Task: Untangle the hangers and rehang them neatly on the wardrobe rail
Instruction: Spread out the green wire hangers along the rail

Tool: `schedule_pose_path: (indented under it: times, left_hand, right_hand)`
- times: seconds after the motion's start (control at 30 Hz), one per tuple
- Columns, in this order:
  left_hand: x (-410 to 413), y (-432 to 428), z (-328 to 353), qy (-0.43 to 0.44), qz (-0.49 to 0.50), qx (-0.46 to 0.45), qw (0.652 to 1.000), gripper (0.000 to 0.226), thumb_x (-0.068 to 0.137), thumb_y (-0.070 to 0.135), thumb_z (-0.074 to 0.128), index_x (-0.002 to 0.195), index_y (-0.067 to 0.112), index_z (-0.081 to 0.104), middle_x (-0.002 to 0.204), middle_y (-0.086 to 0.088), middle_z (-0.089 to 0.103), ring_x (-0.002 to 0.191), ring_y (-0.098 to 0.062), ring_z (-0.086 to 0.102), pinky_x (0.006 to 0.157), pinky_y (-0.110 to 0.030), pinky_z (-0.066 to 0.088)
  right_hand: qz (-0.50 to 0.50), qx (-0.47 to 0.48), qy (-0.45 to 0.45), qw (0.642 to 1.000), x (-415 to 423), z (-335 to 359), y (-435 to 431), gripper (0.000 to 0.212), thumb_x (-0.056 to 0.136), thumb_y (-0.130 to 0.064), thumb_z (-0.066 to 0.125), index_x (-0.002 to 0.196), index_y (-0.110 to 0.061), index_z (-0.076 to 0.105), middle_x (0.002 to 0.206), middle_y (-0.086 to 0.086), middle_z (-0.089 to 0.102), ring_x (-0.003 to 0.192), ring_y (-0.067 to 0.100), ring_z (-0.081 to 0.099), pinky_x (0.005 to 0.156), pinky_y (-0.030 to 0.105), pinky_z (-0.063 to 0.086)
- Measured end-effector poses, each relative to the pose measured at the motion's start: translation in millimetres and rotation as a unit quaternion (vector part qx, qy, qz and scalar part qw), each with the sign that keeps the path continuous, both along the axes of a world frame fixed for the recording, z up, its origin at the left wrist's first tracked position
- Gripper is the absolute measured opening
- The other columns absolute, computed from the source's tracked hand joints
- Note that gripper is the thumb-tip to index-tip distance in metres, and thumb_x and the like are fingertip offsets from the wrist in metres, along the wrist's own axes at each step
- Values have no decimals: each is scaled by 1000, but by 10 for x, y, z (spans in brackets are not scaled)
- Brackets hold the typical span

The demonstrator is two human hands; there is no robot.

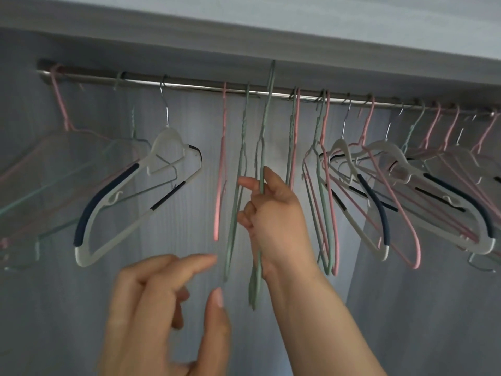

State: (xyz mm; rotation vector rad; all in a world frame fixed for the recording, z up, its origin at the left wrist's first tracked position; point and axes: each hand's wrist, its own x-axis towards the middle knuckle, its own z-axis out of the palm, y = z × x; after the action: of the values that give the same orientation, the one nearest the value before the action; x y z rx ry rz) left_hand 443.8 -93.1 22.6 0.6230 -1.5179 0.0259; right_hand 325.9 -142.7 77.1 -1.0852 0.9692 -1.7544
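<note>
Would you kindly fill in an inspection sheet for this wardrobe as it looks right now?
Surface: metal rail runs under the wardrobe's top panel; no table in view.
Job's things: pink, green and white hangers on the rail, sparse at centre, bunched and overlapping at right; one green hanger lifted, its hook above the rail.
Clutter: nothing seen.
Hands: right hand grips the lifted green hanger; left hand open below, fingers spread, holding nothing.
Cables: nothing seen.
Surroundings: grey back panel behind the hangers; dim light.
</note>
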Motion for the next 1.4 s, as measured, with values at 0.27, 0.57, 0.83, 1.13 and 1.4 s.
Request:
schedule_pose_path:
  times: [0.27,0.57,0.83,1.13,1.4]
  left_hand:
    - [-19,-198,11,-34,16,70,997,40,72,44,52,110,45,40,107,27,39,92,5,47,72,-8,42]
    - [-56,-348,119,-51,-9,125,991,39,76,58,40,111,39,43,94,22,50,88,-5,51,65,-16,38]
    - [-148,-613,83,-65,-28,158,985,34,91,25,32,124,22,42,102,10,61,94,-11,54,73,-12,39]
    - [-102,-855,538,-31,32,104,994,46,93,0,30,137,10,33,128,-8,56,104,-12,58,77,-4,39]
    - [-93,-1161,466,-31,39,171,984,48,88,-8,27,133,2,38,113,-24,60,102,-28,60,88,-32,46]
  right_hand:
    - [-3,25,-99,995,-125,322,-220,57,91,10,22,143,-12,28,91,4,58,25,0,33,34,13,31]
    - [-49,94,41,994,-173,277,-177,46,95,2,30,139,-10,34,96,3,59,56,9,40,48,17,35]
    - [-108,79,271,953,-186,157,182,52,95,-16,42,144,-21,24,147,-4,33,126,9,40,97,19,32]
    - [-160,-36,290,943,-148,-235,725,42,87,-14,53,109,-49,45,117,-19,46,91,-20,47,64,-8,37]
    - [-135,-57,298,943,-122,-489,862,50,88,-7,50,115,-48,45,121,-33,46,108,-29,41,79,-11,34]
